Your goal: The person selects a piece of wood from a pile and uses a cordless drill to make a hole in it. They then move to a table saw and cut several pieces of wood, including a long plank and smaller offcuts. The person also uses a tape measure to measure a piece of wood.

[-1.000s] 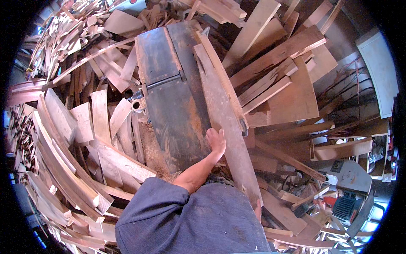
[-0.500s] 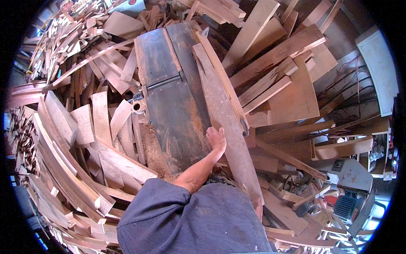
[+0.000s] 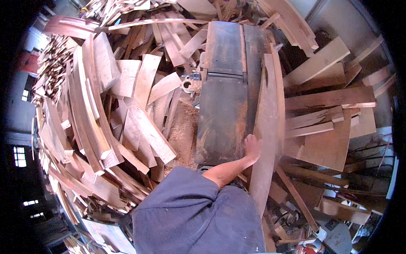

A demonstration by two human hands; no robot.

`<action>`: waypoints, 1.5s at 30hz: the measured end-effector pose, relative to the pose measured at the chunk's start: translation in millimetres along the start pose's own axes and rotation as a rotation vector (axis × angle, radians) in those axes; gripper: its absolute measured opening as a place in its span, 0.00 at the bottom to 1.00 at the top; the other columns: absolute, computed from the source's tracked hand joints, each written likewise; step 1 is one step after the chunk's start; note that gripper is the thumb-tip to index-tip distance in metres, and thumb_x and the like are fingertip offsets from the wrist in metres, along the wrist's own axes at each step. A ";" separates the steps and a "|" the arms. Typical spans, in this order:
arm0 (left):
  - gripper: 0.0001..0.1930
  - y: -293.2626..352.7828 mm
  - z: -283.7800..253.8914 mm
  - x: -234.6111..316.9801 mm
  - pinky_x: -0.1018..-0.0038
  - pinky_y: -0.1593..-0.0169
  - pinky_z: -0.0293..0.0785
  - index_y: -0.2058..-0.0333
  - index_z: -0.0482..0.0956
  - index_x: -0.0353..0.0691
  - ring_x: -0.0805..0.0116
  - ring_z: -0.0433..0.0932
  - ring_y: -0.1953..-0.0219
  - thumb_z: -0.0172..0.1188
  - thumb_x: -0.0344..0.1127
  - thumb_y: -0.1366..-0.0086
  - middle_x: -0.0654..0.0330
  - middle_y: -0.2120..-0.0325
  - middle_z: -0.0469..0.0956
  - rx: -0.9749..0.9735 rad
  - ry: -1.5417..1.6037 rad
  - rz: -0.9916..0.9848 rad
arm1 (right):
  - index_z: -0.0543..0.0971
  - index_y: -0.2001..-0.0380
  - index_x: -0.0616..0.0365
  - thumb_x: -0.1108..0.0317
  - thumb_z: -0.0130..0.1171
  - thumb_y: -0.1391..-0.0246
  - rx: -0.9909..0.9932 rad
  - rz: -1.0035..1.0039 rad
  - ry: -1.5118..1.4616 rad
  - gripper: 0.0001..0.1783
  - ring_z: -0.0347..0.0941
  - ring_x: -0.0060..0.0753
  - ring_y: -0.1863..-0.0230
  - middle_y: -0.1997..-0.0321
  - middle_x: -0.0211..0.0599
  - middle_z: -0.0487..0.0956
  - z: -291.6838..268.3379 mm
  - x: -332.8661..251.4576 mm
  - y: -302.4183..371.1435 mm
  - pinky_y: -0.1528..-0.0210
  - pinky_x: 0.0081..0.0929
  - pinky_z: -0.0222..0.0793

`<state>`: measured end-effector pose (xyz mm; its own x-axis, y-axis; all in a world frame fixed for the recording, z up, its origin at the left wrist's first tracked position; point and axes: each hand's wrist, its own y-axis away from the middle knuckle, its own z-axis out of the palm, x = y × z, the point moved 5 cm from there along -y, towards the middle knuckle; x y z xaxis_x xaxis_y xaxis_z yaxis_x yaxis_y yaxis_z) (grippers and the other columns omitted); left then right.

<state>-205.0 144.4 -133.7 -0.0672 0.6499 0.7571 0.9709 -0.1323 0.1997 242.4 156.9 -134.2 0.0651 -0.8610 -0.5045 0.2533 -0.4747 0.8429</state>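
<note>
Long boards (image 3: 99, 127) at left, sawdust (image 3: 181, 132), small bright window (image 3: 19, 156)

one visible hand (image 3: 253, 149), one jointer (image 3: 222, 120)

Planks (image 3: 150, 131) are piled left of the machine (image 3: 222, 114), sawdust (image 3: 182, 133) between; the board (image 3: 268, 114) is positioned along its right side.

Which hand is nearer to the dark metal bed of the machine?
Left, it seems. The left hand is at the near right edge of the bed, against the board; the right hand is out of view.
</note>
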 end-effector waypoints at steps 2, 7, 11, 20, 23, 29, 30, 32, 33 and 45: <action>0.18 -1.8 1.2 -0.1 0.50 0.44 0.67 0.55 0.73 0.35 0.45 0.68 0.47 0.56 0.44 0.35 0.49 0.52 0.71 -0.013 0.013 -0.025 | 0.64 0.32 0.58 0.52 0.52 0.32 0.000 0.007 0.017 0.32 0.66 0.41 0.34 0.32 0.41 0.68 2.0 -7.9 -8.9 0.33 0.43 0.65; 0.19 -8.8 19.4 -12.7 0.51 0.45 0.68 0.54 0.72 0.34 0.45 0.68 0.47 0.57 0.44 0.34 0.48 0.52 0.69 -0.058 -0.036 0.056 | 0.64 0.32 0.58 0.51 0.52 0.33 -0.015 0.035 0.061 0.33 0.67 0.41 0.35 0.32 0.41 0.68 8.7 -21.1 -20.8 0.33 0.43 0.65; 0.19 -9.8 19.7 -9.7 0.50 0.44 0.65 0.53 0.71 0.33 0.44 0.67 0.47 0.54 0.44 0.34 0.46 0.53 0.68 -0.057 -0.060 0.133 | 0.65 0.32 0.57 0.50 0.52 0.33 -0.019 0.048 0.081 0.33 0.67 0.41 0.35 0.32 0.41 0.69 9.9 -26.9 -24.4 0.33 0.44 0.65; 0.21 -16.2 9.7 -0.9 0.49 0.43 0.66 0.51 0.70 0.32 0.45 0.67 0.45 0.54 0.44 0.34 0.47 0.49 0.67 -0.057 0.033 -0.072 | 0.65 0.32 0.57 0.49 0.52 0.33 -0.027 0.071 0.108 0.33 0.68 0.42 0.36 0.33 0.41 0.69 9.8 -34.6 -34.4 0.33 0.44 0.66; 0.21 -15.3 5.8 2.9 0.49 0.44 0.67 0.51 0.70 0.32 0.46 0.67 0.45 0.55 0.43 0.34 0.49 0.48 0.68 -0.068 -0.007 -0.045 | 0.65 0.32 0.56 0.48 0.52 0.33 -0.024 0.074 0.111 0.33 0.68 0.42 0.36 0.33 0.41 0.70 9.0 -36.3 -36.5 0.34 0.44 0.66; 0.20 -18.2 9.3 3.8 0.49 0.44 0.68 0.52 0.70 0.33 0.46 0.68 0.45 0.57 0.43 0.34 0.50 0.49 0.68 0.012 -0.031 -0.006 | 0.66 0.32 0.56 0.47 0.52 0.33 -0.027 0.085 0.120 0.34 0.69 0.43 0.36 0.33 0.41 0.70 11.4 -40.2 -36.0 0.34 0.44 0.66; 0.20 -20.4 14.5 -1.0 0.49 0.44 0.68 0.53 0.70 0.33 0.46 0.68 0.46 0.57 0.43 0.34 0.50 0.50 0.68 0.047 -0.040 0.006 | 0.66 0.32 0.56 0.47 0.52 0.33 -0.033 0.087 0.129 0.34 0.69 0.43 0.36 0.33 0.41 0.70 13.8 -41.9 -37.7 0.34 0.44 0.66; 0.19 -20.2 14.0 3.8 0.49 0.45 0.68 0.54 0.71 0.33 0.46 0.68 0.47 0.57 0.43 0.34 0.50 0.50 0.68 0.019 -0.030 0.002 | 0.66 0.32 0.56 0.47 0.52 0.33 -0.027 0.082 0.120 0.34 0.69 0.43 0.36 0.33 0.41 0.71 11.6 -40.6 -37.8 0.34 0.44 0.66; 0.19 -20.1 13.7 6.3 0.49 0.45 0.68 0.54 0.71 0.33 0.46 0.68 0.47 0.57 0.43 0.35 0.50 0.51 0.68 0.005 -0.025 -0.001 | 0.66 0.32 0.56 0.46 0.52 0.33 -0.024 0.079 0.115 0.34 0.69 0.43 0.36 0.33 0.41 0.71 10.4 -41.0 -37.9 0.34 0.45 0.66; 0.22 -27.3 12.5 7.0 0.49 0.42 0.66 0.50 0.70 0.32 0.44 0.68 0.45 0.56 0.45 0.34 0.48 0.48 0.68 -0.032 0.010 -0.008 | 0.66 0.32 0.55 0.44 0.51 0.34 -0.010 0.105 0.068 0.35 0.70 0.44 0.37 0.34 0.41 0.72 3.3 -26.5 -32.5 0.34 0.45 0.67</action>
<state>-229.1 161.9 -141.6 -0.0775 0.6437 0.7614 0.9624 -0.1512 0.2258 229.3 194.5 -147.6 0.1571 -0.8914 -0.4251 0.2517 -0.3801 0.8901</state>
